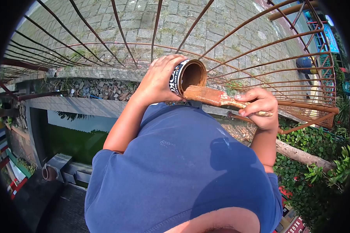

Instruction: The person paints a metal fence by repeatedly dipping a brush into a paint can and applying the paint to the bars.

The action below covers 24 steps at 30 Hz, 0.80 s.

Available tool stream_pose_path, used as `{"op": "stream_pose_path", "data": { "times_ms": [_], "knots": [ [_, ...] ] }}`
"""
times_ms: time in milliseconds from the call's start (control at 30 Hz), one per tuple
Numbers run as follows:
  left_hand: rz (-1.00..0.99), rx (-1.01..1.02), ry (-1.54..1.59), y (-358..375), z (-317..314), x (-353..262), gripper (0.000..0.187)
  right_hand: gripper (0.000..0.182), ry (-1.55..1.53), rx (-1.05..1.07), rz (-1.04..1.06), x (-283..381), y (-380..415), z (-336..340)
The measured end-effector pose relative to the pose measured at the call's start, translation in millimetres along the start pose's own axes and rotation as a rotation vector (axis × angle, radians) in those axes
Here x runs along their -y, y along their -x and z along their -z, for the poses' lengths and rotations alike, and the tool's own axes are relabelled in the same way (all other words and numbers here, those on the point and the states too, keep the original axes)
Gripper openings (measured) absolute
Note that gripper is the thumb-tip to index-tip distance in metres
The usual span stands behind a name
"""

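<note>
My left hand (158, 79) is wrapped round a paint can (176, 77), which is tilted with its mouth facing right. Brown paint coats the inside of the can, and the label is dark with white lettering. In my right hand (262, 106) is a paintbrush (208, 95), gripped by its paint-smeared handle between thumb and fingers. The brush points left, its bristles soaked in brown and right at the can's lower rim. Both hands are in front of my chest, close to the brown metal fence (221, 72).
Beyond the bars lies grey paving (140, 25) with tufts of grass. Rubble (101, 88) fills a strip along the fence's foot. To the lower left is a pool of green water (74, 136); leafy plants (311, 155) and a pale trunk (303, 155) are at right.
</note>
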State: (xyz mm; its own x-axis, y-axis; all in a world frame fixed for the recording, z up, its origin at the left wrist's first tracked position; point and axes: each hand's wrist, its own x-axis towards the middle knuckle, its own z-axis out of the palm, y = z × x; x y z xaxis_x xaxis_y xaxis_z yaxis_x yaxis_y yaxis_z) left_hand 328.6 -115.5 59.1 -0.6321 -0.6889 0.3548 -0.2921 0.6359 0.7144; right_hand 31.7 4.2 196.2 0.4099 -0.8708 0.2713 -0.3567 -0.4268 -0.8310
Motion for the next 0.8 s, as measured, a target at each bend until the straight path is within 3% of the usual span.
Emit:
{"op": "stream_pose_path", "data": {
  "times_ms": [100,133,167,267,300,467,600,733,800],
  "knots": [
    [0.024,-0.008,0.003,1.6,5.1,8.3,0.118,0.017,-0.188,-0.386,-0.176,-5.0,11.6,-27.1],
    [0.032,-0.010,0.014,1.6,6.1,11.4,0.118,0.011,-0.376,-0.514,-0.176,-11.9,12.5,-38.5],
    [0.040,-0.012,0.026,0.7,7.3,13.5,0.118,0.013,-0.468,-0.635,-0.147,-24.8,15.8,-50.5],
    [0.018,-0.003,0.040,-1.5,12.2,15.5,0.117,0.015,-0.729,-0.868,-0.360,-47.3,26.1,-77.1],
    [0.001,0.000,0.038,-3.4,13.9,17.4,0.117,0.014,-0.682,-0.911,-0.474,-50.2,27.4,-81.4],
    [-0.113,0.031,-0.070,-8.6,13.7,22.2,0.111,0.014,-0.715,-1.097,-0.604,-57.7,46.0,-84.7],
    [-0.104,0.038,-0.031,-14.7,2.3,22.4,0.113,0.014,-0.825,-1.134,-0.584,-69.6,70.5,-75.6],
    [0.016,-0.008,0.023,-16.9,-12.4,19.3,0.120,0.015,-0.990,-1.265,-0.593,-82.2,92.2,-65.8],
    [0.156,-0.026,0.219,-19.8,-23.1,17.7,0.128,0.011,-1.167,-1.316,-0.574,-84.9,101.2,-58.1]
  ]
}}
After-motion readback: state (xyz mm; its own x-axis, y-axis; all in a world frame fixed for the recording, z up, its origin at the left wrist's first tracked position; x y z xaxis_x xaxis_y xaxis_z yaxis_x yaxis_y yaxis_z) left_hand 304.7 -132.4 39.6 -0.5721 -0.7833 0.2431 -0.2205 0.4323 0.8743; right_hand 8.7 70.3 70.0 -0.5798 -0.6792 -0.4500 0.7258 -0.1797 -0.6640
